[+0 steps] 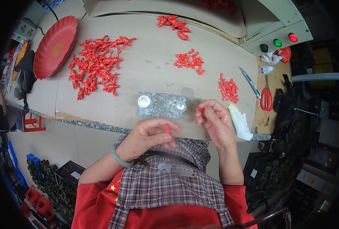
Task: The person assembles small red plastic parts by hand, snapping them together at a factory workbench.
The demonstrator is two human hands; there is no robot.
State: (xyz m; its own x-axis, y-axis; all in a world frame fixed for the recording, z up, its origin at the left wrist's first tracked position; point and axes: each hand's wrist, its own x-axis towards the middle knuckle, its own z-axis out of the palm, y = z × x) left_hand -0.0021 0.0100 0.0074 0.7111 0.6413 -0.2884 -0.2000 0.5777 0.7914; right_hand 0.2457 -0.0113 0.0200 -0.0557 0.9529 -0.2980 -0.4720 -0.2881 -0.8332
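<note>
Left hand (146,134) pinches a red figure (168,129), right hand (217,124) a small red piece (200,109). Likely fitting, calling for careful alignment

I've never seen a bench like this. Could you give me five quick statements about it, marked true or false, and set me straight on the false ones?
1. The left hand holds a small red piece. True.
2. The other hand is empty. False: the right hand pinches a second red piece.
3. Two small round containers rest on the speckled slab. True.
4. The scalloped dish lies to the right of the scissors. False: the red scalloped dish is far to the left of the red-handled scissors.
5. The cutter knife lies to the left of those scissors. True.
</note>
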